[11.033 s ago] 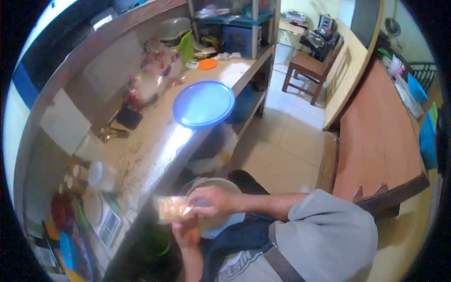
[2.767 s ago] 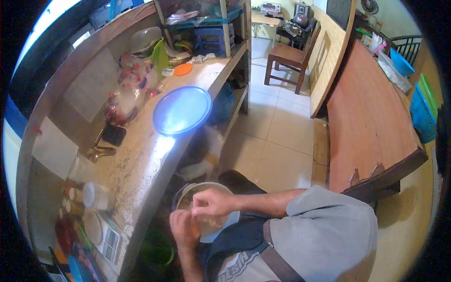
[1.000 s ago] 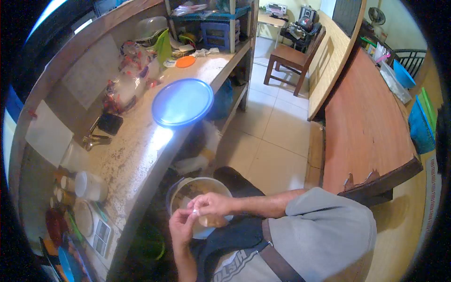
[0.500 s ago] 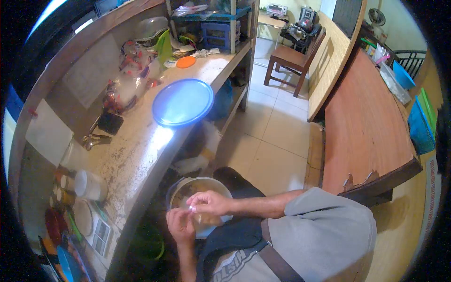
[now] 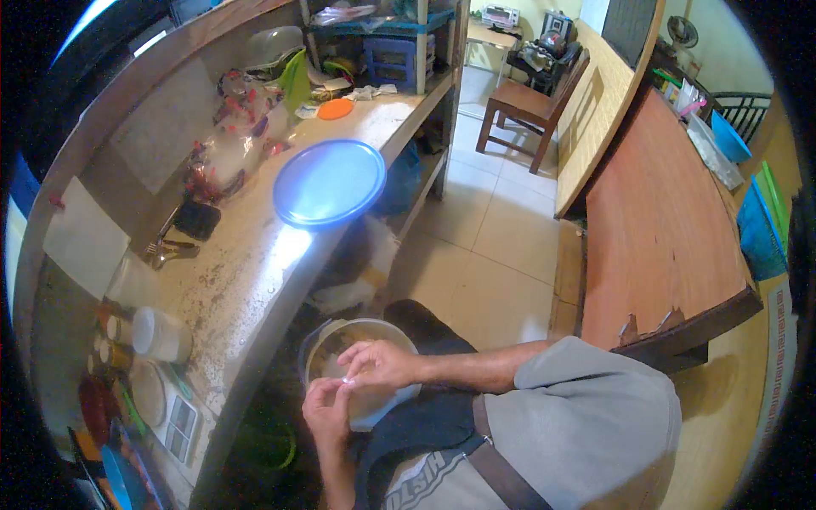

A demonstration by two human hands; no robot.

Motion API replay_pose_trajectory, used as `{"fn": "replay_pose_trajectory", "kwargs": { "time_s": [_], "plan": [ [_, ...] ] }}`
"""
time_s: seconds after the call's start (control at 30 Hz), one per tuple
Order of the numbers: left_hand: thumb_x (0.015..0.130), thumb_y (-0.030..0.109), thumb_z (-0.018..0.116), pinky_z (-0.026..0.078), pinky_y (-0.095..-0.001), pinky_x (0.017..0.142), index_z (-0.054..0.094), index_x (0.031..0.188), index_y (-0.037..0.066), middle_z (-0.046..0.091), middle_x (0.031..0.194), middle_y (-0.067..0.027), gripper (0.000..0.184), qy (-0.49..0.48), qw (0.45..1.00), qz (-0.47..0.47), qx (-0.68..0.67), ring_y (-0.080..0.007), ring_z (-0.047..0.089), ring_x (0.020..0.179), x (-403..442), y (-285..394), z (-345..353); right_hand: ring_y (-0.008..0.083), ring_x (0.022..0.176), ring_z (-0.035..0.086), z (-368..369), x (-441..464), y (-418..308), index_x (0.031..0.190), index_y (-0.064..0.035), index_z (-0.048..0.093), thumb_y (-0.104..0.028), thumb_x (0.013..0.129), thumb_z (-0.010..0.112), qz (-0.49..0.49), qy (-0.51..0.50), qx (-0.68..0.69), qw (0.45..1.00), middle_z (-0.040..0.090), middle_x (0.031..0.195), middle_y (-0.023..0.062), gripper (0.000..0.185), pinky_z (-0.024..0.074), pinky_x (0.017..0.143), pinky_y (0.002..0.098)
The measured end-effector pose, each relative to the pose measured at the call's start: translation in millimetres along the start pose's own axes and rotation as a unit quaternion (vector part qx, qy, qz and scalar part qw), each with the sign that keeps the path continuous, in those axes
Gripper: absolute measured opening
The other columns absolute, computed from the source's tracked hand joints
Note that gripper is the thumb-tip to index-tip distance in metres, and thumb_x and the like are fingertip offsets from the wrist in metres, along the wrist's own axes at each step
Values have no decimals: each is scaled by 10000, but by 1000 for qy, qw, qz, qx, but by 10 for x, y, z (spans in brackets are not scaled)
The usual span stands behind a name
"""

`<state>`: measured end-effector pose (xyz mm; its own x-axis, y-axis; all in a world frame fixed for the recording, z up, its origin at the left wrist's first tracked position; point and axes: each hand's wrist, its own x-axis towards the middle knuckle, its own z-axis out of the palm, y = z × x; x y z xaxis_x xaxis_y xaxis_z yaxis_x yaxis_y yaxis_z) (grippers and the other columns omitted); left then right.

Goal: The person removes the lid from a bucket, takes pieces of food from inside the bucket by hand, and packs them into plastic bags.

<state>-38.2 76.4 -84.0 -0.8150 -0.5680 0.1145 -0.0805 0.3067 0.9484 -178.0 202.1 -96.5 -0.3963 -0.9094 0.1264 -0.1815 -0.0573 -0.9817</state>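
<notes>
"Tiled floor (image 5: 476,280) and a wooden chair (image 5: 525,104) show at the far side of my feed. What are the hands up to?"

"Pinching. Left hand (image 5: 327,404) and right hand (image 5: 384,364) meet at the fingertips, both closed on a small whitish piece (image 5: 347,382) above a pale tub (image 5: 371,418). I can't make out what it's part of."

"How far along, would you say?"

"Partway through that one piece, I'd judge, since neither hand has let go of it. What's left I can't count: the hands and forearm block most of my look into the tub, which sits uncovered by the person's lap."

"And farther out?"

"I've got a round blue lid (image 5: 330,184) at the near edge of the worktop (image 5: 242,263), apart from the tub. Off to the left I see a scale (image 5: 180,429), with a white jar (image 5: 161,334) near it. Neither hand is touching those."
</notes>
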Motion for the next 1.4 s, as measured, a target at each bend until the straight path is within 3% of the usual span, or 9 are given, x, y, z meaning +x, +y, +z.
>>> {"fn": "replay_pose_trajectory", "kwargs": {
  "time_s": [0.2,0.43,0.77,0.83,0.97,1.07,1.17,1.3,1.4],
  "plan": [
    [740,8,708,442,-269,742,603,772,10,598,830,-66,110,-18,990,98,99,-157,565,799,-2,20,-84,268,1113,525,15,-19,-66,887,-68,717,-257,780,726,-4,-7,-55,998,589,1128,169,217,405,942,368],
    [859,63,626,449,-287,838,561,941,17,606,956,-59,114,-18,993,-21,-111,-142,561,900,-32,2,7,249,811,641,108,20,-198,826,-46,654,-273,776,710,-16,59,-41,997,664,837,108,239,497,743,374],
    [767,40,542,429,-250,791,549,806,14,601,939,-71,48,-86,961,-96,-245,-141,551,832,-3,-65,-153,299,765,627,9,-8,-136,909,-73,639,-287,776,673,-91,-39,-181,978,640,805,109,254,490,709,416],
    [725,69,502,421,-245,768,537,765,11,594,901,-70,79,-72,960,-142,-231,-142,537,790,20,-140,-178,306,894,581,-5,-36,-171,1005,-81,617,-278,796,647,-101,-111,-259,954,622,903,116,288,441,804,432],
    [751,95,496,426,-246,766,551,780,-4,607,916,-90,117,-120,957,-133,-227,-146,554,814,7,-98,-257,311,926,573,44,-60,12,995,-70,604,-254,804,620,-90,-88,-245,961,614,924,129,265,431,834,440],
    [811,150,495,446,-268,780,582,845,-18,617,942,-108,192,-132,965,-116,-193,-169,578,828,28,-81,-347,342,754,604,64,-64,54,908,-84,581,-269,769,625,-114,-38,-255,960,620,796,138,236,476,710,449],
    [923,324,515,475,-379,863,553,1097,-31,613,1064,-157,397,-84,902,-108,-409,-244,601,960,7,-77,-391,235,734,608,-27,21,10,893,-71,577,-228,797,604,8,-8,-109,994,611,783,117,186,484,652,360],
    [864,355,642,445,-375,945,341,1377,-14,511,1271,-179,700,-115,942,-94,-300,-259,523,1142,113,-51,-335,84,799,552,-200,159,-135,885,-59,576,-161,838,664,66,59,60,994,596,831,14,142,485,689,263],
    [896,203,614,411,-305,958,460,1285,-4,553,1215,-90,467,-152,943,-109,-274,-166,526,1111,99,-38,-214,72,763,577,-199,237,-196,923,-70,558,-143,865,653,144,46,236,960,616,848,-4,134,494,668,241]
  ]
}}
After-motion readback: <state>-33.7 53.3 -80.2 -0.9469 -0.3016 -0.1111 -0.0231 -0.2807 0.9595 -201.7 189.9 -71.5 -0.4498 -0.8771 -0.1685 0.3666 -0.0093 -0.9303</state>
